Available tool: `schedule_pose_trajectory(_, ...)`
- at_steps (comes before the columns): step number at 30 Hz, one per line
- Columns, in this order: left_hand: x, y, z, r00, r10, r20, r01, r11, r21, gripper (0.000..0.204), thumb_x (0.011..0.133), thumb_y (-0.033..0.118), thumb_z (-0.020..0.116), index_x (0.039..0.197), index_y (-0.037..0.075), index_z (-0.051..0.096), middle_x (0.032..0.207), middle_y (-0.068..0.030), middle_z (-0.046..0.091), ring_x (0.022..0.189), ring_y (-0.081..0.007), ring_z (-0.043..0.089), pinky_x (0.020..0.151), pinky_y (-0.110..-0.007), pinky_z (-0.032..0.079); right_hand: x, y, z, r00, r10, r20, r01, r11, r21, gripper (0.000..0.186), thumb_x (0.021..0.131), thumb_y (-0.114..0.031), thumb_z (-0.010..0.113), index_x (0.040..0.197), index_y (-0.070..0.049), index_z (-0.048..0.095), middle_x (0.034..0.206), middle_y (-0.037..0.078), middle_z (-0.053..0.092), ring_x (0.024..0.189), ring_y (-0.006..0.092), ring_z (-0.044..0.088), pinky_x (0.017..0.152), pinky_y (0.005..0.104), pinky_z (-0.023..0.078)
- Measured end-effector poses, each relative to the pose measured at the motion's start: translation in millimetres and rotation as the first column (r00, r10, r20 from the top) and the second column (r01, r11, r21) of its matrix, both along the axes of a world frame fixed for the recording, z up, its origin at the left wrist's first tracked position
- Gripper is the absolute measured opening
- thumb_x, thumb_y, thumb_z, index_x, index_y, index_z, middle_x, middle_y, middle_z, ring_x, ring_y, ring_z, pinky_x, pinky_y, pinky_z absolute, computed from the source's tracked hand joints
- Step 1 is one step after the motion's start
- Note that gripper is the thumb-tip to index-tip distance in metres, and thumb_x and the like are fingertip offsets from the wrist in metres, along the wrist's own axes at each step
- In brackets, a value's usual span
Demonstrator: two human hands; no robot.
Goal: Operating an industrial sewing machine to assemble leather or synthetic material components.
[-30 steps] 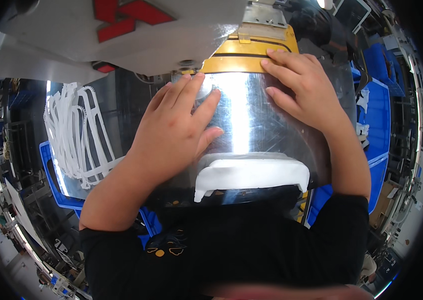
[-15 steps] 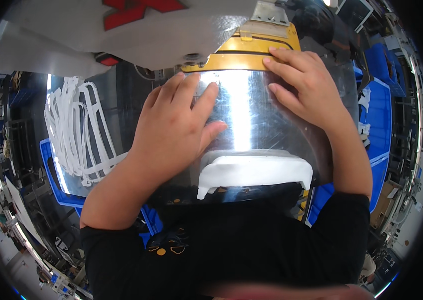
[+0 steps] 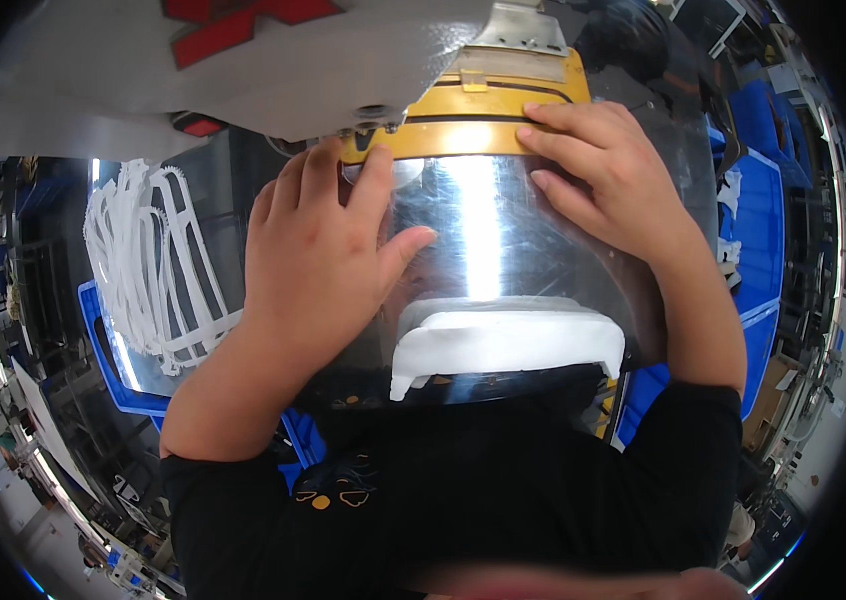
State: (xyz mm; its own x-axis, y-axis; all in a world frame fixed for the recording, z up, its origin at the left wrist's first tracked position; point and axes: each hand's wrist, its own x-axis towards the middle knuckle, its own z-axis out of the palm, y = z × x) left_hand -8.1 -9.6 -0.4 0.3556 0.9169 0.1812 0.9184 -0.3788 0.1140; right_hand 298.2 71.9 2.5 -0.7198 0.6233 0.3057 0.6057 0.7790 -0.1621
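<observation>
A worker in a black shirt (image 3: pixel 443 500) sets both hands at a yellow plate (image 3: pixel 458 138) on a shiny metal table (image 3: pixel 523 250), beneath the overhang of a grey machine (image 3: pixel 323 85). The left hand's (image 3: pixel 315 245) index finger reaches the plate's near edge at its left end, apart from the other fingers, thumb held out; whether the rest touch cannot be told. The right hand (image 3: pixel 608 165) lies with fingers parted, two tips at the plate's right end, pinching nothing. A stretch of metal separates the plate's near edge from a stack of white pieces (image 3: pixel 503 345) by the table's front edge. The machine hides the plate's far left side.
</observation>
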Motion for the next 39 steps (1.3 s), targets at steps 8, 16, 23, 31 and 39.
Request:
schedule_pose_trajectory(8,-4.0,1.6,-7.0,1.000,0.005,0.020,-0.005,1.000,-0.022,0.085,0.095,0.052,0.080,0.153,-0.003,0.050,0.155,-0.0321,0.052,0.144,-0.0504,0.052,0.120,-0.057,0.043,-2.3,2.6,-4.7,0.997,0.053,-0.050,-0.053,0.998,-0.014,0.033,0.092,-0.012,0.078,0.125,-0.009,0.080,0.135,0.010,0.076,0.124,0.0278,0.071,0.108,0.0443,0.049)
schedule_pose_trajectory(16,-3.8,5.6,-4.9,0.998,-0.008,0.060,0.011,0.998,-0.060,0.084,0.094,0.049,0.081,0.152,-0.004,0.050,0.154,-0.0335,0.052,0.143,-0.0524,0.051,0.122,-0.057,0.041,-0.1,0.9,-7.4,0.996,0.065,-0.068,-0.068,0.997,-0.044,0.034,0.093,-0.010,0.077,0.127,-0.008,0.079,0.138,0.010,0.076,0.130,0.0273,0.069,0.108,0.0421,0.050)
schedule_pose_trajectory(23,-6.0,5.7,-3.9,0.999,-0.020,0.050,0.022,0.998,-0.053,0.079,0.095,0.048,0.081,0.149,-0.001,0.053,0.154,-0.0328,0.053,0.143,-0.0522,0.051,0.122,-0.058,0.040,-1.6,-0.2,-10.3,0.993,0.108,-0.044,-0.111,0.992,-0.067,0.038,0.093,-0.011,0.076,0.131,-0.010,0.078,0.140,0.005,0.076,0.133,0.0258,0.067,0.108,0.0416,0.049)
schedule_pose_trajectory(31,-9.5,6.9,-3.1,0.999,-0.001,0.038,0.004,0.997,-0.077,0.080,0.093,0.051,0.082,0.147,-0.001,0.054,0.152,-0.0326,0.053,0.142,-0.0536,0.051,0.122,-0.060,0.039,-3.1,-0.4,-10.6,0.990,0.138,-0.004,-0.138,0.987,-0.081,0.040,0.095,-0.015,0.074,0.135,-0.014,0.077,0.147,0.000,0.072,0.138,0.0268,0.062,0.112,0.0447,0.046)
schedule_pose_trajectory(39,-8.4,7.4,-1.4,0.999,0.017,0.038,-0.012,0.992,-0.129,0.081,0.093,0.056,0.080,0.146,0.000,0.054,0.151,-0.0281,0.055,0.143,-0.0514,0.048,0.122,-0.058,0.036,-0.6,-0.5,-10.1,0.989,0.146,0.036,-0.142,0.985,-0.098,0.038,0.097,-0.020,0.074,0.135,-0.015,0.077,0.148,0.000,0.072,0.139,0.0280,0.060,0.113,0.0464,0.044)
